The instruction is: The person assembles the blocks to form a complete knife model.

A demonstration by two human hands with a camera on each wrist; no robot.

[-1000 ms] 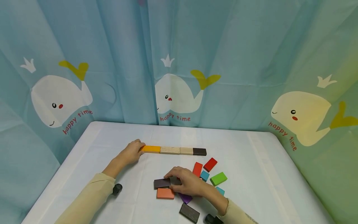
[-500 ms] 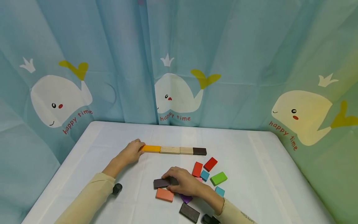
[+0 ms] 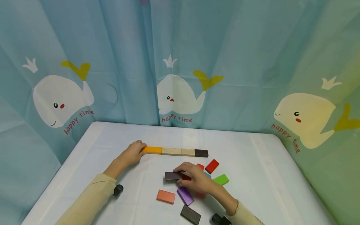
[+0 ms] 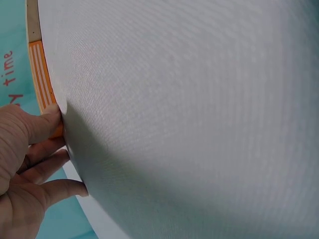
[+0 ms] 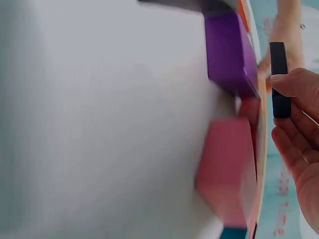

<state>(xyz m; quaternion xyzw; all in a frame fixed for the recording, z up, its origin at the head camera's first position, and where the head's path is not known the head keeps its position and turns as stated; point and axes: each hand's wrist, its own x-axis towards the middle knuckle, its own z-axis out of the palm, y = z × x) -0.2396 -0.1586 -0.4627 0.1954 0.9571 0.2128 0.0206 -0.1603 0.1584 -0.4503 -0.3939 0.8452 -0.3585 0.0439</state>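
Observation:
My left hand (image 3: 133, 153) pinches the left end of an orange domino block (image 3: 153, 150), thumb on its near side in the left wrist view. That block heads a straight row with two pale wooden blocks (image 3: 171, 152) and a dark brown block (image 3: 201, 153) at its right end. My right hand (image 3: 195, 178) holds a dark grey block (image 3: 172, 176) between thumb and fingers. In the right wrist view this block (image 5: 280, 102) is raised over the table. A purple block (image 3: 185, 196) and a coral block (image 3: 166, 197) lie just below that hand.
Another dark block (image 3: 191, 214) lies nearest the front. Red (image 3: 212, 166) and green (image 3: 221, 179) blocks lie right of my right hand, which partly hides several others. A pink block (image 5: 227, 167) shows in the right wrist view. A blue whale-print curtain (image 3: 239, 62) stands behind the white table (image 3: 112, 134).
My right hand has picked up the dark grey block from beside the coral one and moved it up and slightly right. The coral block was nudged slightly. My left hand stays at the orange block.

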